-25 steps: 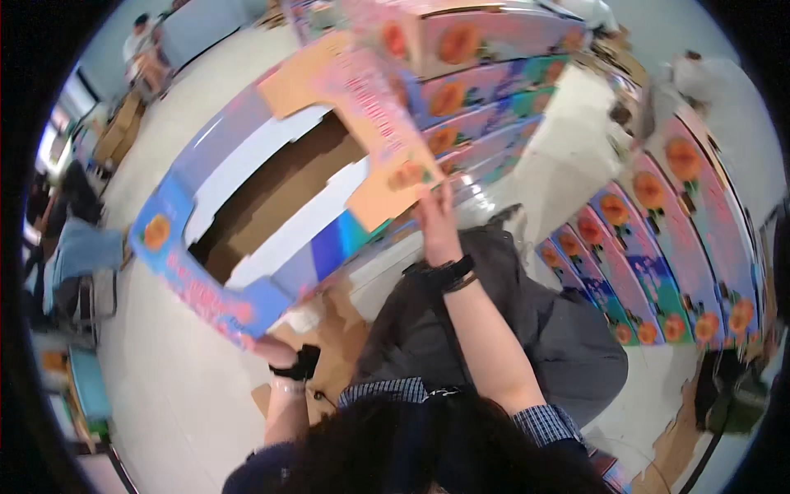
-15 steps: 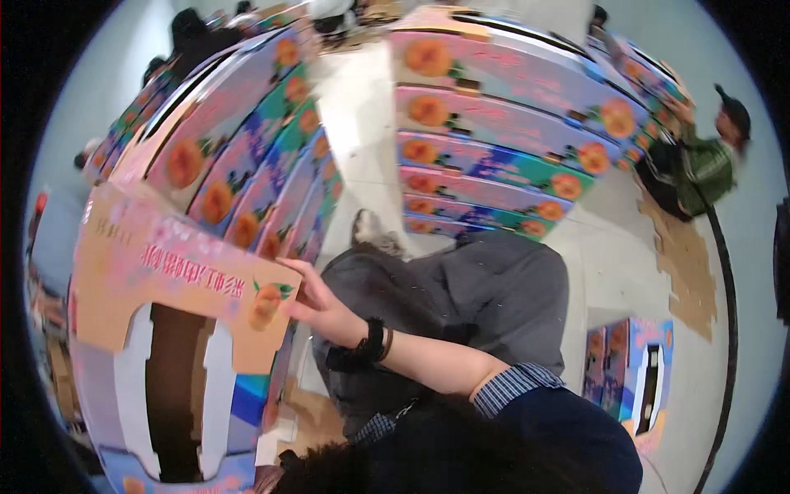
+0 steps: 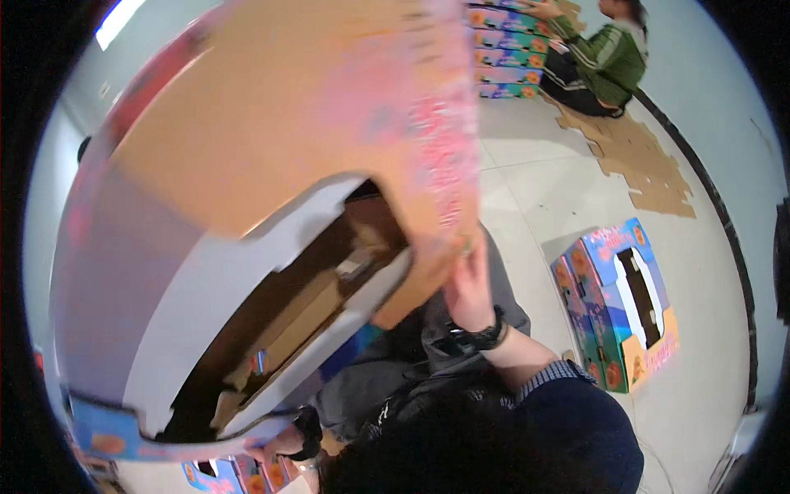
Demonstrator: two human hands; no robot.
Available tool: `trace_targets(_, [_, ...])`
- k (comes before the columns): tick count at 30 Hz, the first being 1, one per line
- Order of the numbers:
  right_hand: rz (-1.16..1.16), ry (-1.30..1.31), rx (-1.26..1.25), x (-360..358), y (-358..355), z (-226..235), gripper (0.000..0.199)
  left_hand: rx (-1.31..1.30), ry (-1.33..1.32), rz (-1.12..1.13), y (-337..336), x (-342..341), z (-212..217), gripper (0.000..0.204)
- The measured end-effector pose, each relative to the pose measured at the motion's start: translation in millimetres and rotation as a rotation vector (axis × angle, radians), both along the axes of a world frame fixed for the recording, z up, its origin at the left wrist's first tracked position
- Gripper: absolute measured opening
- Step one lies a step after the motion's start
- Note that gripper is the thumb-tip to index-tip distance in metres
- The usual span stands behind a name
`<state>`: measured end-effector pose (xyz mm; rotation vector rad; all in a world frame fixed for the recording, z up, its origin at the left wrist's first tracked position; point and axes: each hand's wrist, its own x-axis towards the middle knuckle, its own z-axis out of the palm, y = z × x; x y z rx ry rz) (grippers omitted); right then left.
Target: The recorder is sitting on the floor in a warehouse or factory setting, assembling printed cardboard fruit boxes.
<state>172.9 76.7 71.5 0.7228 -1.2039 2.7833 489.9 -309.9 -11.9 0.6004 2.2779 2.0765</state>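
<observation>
A large printed cardboard carton (image 3: 329,107), peach, pink and lilac with a long cut-out in its top, fills the left and middle of the view. It is tilted and close to me. My right hand (image 3: 471,288) is closed on the carton's right edge, its fingers partly behind the board. My left hand (image 3: 280,445) grips the carton's lower edge, and most of its fingers are hidden underneath. Through the cut-out I see a dark inside with brown cardboard and small pale pieces that I cannot make out.
Two similar cartons (image 3: 609,305) stand together on the tiled floor at right. More cartons (image 3: 222,476) show below my left hand. A person in a green jacket (image 3: 605,66) sits at the far right beside a carton stack (image 3: 510,58). Flattened brown cardboard (image 3: 634,160) lies along the wall.
The carton has been raised and swung to the right, now filling much of the view. My left hand has come into clearer sight at its lower edge. The view has turned right.
</observation>
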Motion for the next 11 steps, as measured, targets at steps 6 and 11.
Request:
trace_targets(6, [-0.375, -0.117, -0.004, 23, 117, -3, 0.054, 1.117, 0.431, 0.047, 93, -168, -40, 0.065])
trace_targets(11, [-0.668, -0.257, -0.007, 63, 187, -7, 0.050, 0.360, 0.154, 0.672, 217, -272, 74, 0.076])
